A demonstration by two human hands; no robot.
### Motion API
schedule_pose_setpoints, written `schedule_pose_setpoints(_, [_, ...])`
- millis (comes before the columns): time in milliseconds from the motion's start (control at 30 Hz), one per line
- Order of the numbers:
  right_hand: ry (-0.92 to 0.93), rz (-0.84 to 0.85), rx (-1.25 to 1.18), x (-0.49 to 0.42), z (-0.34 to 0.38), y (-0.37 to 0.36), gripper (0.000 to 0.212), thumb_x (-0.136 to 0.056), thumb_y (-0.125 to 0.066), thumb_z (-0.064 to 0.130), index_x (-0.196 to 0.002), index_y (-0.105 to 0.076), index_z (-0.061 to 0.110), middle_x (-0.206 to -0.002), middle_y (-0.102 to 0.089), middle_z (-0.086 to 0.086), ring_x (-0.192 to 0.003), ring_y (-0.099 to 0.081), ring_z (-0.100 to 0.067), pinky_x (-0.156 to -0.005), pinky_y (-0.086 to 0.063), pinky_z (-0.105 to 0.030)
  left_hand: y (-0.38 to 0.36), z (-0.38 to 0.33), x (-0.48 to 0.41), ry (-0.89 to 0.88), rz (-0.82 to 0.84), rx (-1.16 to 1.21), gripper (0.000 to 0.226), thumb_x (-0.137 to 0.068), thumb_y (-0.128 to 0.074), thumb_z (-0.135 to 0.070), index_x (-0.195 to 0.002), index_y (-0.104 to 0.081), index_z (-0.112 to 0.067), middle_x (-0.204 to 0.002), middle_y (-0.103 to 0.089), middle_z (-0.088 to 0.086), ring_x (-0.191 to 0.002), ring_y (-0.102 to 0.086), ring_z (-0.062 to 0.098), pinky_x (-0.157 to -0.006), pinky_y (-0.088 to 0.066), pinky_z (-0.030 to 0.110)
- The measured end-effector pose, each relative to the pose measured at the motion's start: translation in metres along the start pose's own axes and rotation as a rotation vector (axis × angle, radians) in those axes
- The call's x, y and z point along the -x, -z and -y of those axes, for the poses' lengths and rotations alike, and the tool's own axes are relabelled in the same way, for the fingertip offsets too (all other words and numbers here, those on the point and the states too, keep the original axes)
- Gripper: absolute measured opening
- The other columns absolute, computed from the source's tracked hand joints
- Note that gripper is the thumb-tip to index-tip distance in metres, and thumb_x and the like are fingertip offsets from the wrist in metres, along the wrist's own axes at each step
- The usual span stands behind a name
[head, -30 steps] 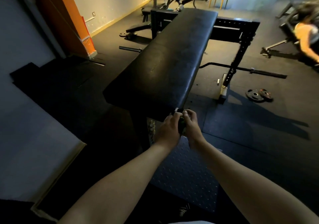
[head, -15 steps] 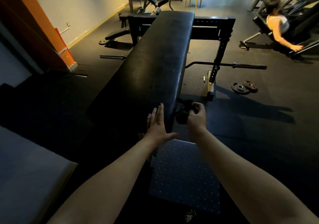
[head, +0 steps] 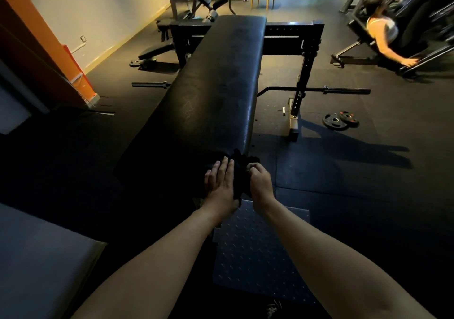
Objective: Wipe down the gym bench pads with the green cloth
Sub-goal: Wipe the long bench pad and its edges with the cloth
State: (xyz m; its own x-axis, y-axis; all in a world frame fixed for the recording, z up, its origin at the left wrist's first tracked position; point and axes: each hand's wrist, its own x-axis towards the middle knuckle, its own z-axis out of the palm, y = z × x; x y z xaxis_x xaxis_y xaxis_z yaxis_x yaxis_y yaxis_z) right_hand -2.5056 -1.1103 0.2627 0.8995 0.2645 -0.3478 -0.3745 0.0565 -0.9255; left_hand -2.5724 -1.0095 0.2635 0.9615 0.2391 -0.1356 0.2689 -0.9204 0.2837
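Observation:
A long black padded gym bench (head: 216, 90) runs away from me down the middle of the view. At its near right corner sits the cloth (head: 239, 171), which looks almost black in the dim light. My right hand (head: 259, 182) grips the cloth with curled fingers, just off the pad's corner. My left hand (head: 219, 185) lies beside it with straight fingers, flat against the pad's near end and touching the cloth's left side.
A metal tread plate (head: 260, 252) lies on the floor under my arms. A barbell (head: 319, 90) and two weight plates (head: 340, 120) lie right of the bench. A person (head: 383, 34) exercises at far right. A grey pad (head: 34, 257) sits at lower left.
My right hand has brought the cloth in against the bench's near corner, next to my left hand. The left hand stays flat on the pad's end. The view has shifted slightly.

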Motion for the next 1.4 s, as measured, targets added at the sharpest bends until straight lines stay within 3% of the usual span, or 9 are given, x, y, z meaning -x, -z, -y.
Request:
schedule_pose_setpoints(267, [0.056,0.209,0.181,0.042,-0.013,0.012,0.028,-0.084,-0.05,-0.006,-0.065,-0.062,0.012,-0.062,-0.054,-0.006,-0.058,-0.05,-0.022,-0.051,-0.041,-0.028,0.006,0.008,0.004,-0.085,0.016,0.032,0.095,-0.097,-0.057,-0.034,-0.158,0.014,-0.016,-0.164,0.025,0.002,-0.151,0.023,0.022,-0.12,0.014,0.037])
schedule_pose_setpoints(400, [0.213,0.036,0.272,0.014,0.001,0.017,0.018,-0.088,-0.053,0.015,-0.085,-0.065,0.028,-0.101,-0.059,-0.004,-0.092,-0.061,-0.029,-0.077,-0.059,-0.049,0.011,0.013,0.011,-0.075,-0.001,0.085,0.095,-0.094,-0.063,-0.029,-0.159,0.005,-0.018,-0.166,0.019,0.002,-0.153,0.019,0.02,-0.122,0.011,0.035])
schedule_pose_setpoints(533, [0.206,-0.033,0.4,-0.018,0.018,-0.001,0.013,-0.098,-0.052,0.028,-0.111,-0.053,0.029,-0.125,-0.035,-0.005,-0.117,-0.044,-0.03,-0.097,-0.051,-0.051,-0.002,0.013,0.033,0.096,-0.146,-0.044,0.089,-0.096,-0.054,-0.045,-0.159,0.007,-0.031,-0.165,0.021,0.002,-0.152,0.022,0.025,-0.124,0.008,0.046])
schedule_pose_setpoints(600, [0.154,-0.001,0.49,-0.015,0.014,-0.014,0.019,-0.099,-0.051,0.027,-0.118,-0.051,0.026,-0.129,-0.031,-0.005,-0.124,-0.035,-0.03,-0.105,-0.043,-0.049,-0.001,0.011,0.033,0.108,-0.149,-0.048,0.087,-0.097,-0.054,-0.038,-0.16,0.005,-0.031,-0.166,0.018,0.002,-0.152,0.019,0.024,-0.124,0.005,0.046])
schedule_pose_setpoints(733, [0.26,-0.01,0.449,0.009,-0.003,-0.019,0.01,-0.092,-0.05,0.019,-0.096,-0.059,0.023,-0.11,-0.038,-0.001,-0.106,-0.047,-0.025,-0.095,-0.049,-0.051,0.007,0.008,0.032,0.115,-0.137,-0.025,0.088,-0.095,-0.058,-0.023,-0.16,0.0,-0.032,-0.168,0.013,-0.001,-0.153,0.015,0.022,-0.125,0.0,0.045])
schedule_pose_setpoints(867, [0.296,0.05,0.457,0.031,-0.009,-0.014,0.025,-0.091,-0.053,0.009,-0.07,-0.058,0.022,-0.091,-0.043,0.004,-0.081,-0.048,-0.012,-0.084,-0.049,-0.05,0.004,0.011,0.031,0.132,-0.124,-0.017,0.082,-0.096,-0.057,-0.025,-0.16,-0.005,-0.024,-0.167,0.014,0.0,-0.153,0.016,0.022,-0.124,0.003,0.044])
schedule_pose_setpoints(1067, [0.453,0.092,0.594,0.033,-0.024,-0.011,0.018,-0.095,-0.055,0.015,-0.111,-0.061,0.018,-0.105,-0.038,0.001,-0.103,-0.045,-0.02,-0.096,-0.045,-0.038,0.001,0.005,0.024,0.164,-0.167,0.019,0.083,-0.091,-0.06,-0.043,-0.157,-0.014,-0.02,-0.167,0.008,0.002,-0.153,0.013,0.024,-0.124,0.005,0.043])
schedule_pose_setpoints(1300, [0.537,0.153,0.747,-0.035,0.012,-0.001,0.022,-0.098,-0.05,0.014,-0.117,-0.059,0.021,-0.112,-0.036,-0.003,-0.108,-0.037,-0.023,-0.097,-0.041,-0.035,0.01,-0.015,0.01,0.245,-0.183,0.05,0.088,-0.083,-0.061,-0.057,-0.155,-0.02,-0.028,-0.165,-0.004,0.001,-0.151,0.006,0.025,-0.122,-0.001,0.047])
schedule_pose_setpoints(1400, [0.562,0.2,0.788,-0.061,0.025,-0.001,0.025,-0.097,-0.051,0.012,-0.119,-0.057,0.021,-0.115,-0.037,-0.005,-0.109,-0.036,-0.024,-0.097,-0.039,-0.034,0.016,-0.035,-0.015,0.26,-0.149,-0.034,0.085,-0.09,-0.059,-0.046,-0.158,-0.012,-0.023,-0.166,-0.004,0.003,-0.152,0.005,0.026,-0.123,0.0,0.049])
